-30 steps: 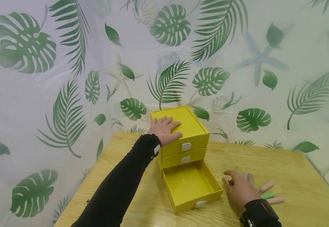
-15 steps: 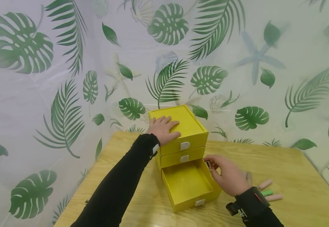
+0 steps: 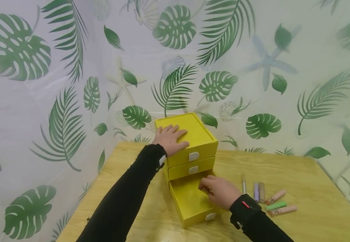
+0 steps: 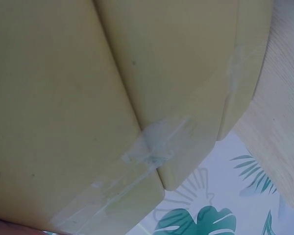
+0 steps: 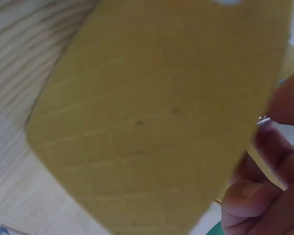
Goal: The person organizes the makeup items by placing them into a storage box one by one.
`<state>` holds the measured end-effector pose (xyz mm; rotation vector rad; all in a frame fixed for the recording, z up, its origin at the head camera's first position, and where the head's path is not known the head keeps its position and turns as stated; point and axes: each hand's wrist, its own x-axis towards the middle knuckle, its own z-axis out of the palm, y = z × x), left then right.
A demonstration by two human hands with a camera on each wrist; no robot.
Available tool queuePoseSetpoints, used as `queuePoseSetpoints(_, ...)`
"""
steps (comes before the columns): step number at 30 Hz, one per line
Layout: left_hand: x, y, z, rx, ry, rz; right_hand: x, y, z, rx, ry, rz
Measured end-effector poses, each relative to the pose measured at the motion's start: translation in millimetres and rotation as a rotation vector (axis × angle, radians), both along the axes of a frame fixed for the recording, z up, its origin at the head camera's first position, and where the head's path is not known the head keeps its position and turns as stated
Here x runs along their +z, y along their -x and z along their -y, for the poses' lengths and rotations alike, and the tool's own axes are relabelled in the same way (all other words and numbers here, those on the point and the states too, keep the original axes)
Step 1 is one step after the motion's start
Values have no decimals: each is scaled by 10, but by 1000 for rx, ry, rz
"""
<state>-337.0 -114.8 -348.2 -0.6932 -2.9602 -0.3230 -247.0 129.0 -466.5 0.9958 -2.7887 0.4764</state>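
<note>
A yellow cabinet of three drawers (image 3: pixel 197 129) stands on the table, its bottom drawer (image 3: pixel 182 205) pulled out and the upper two closed. My left hand (image 3: pixel 170 139) rests with spread fingers on the cabinet's top, near its left front edge. In the left wrist view the cabinet's side (image 4: pixel 181 58) shows, with clear tape across a seam. My right hand (image 3: pixel 221 192) reaches over the drawer's right wall, fingertips inside it. Thumb and fingers pinch a small shiny metallic thing (image 5: pixel 263 120), mostly hidden by them; I cannot tell its kind.
Right of the cabinet lie a slim stick (image 3: pixel 243 184), a purple pen (image 3: pixel 256 192), a brown pen (image 3: pixel 262 192), a green pen (image 3: pixel 276 205) and two pink ones, the nearer pink pen (image 3: pixel 283 210) frontmost. A leaf-patterned sheet (image 3: pixel 229 50) hangs behind the table (image 3: pixel 308 178).
My right hand has moved left from beside the pens, over the drawer's right wall and into the drawer, carrying the small thing. The left hand stays on top. The pens are uncovered now.
</note>
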Motion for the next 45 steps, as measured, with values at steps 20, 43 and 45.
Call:
queuePoseSetpoints(20, -29, 9, 1, -1, 8, 17, -180, 61, -64, 55, -52, 250)
queuePoseSetpoints(43, 47, 2, 13, -12, 11, 11, -164, 260, -1046, -498, 113, 238)
queuePoseSetpoints(45, 44, 0, 4, -12, 10, 13, -195, 247, -1064, -528, 69, 274)
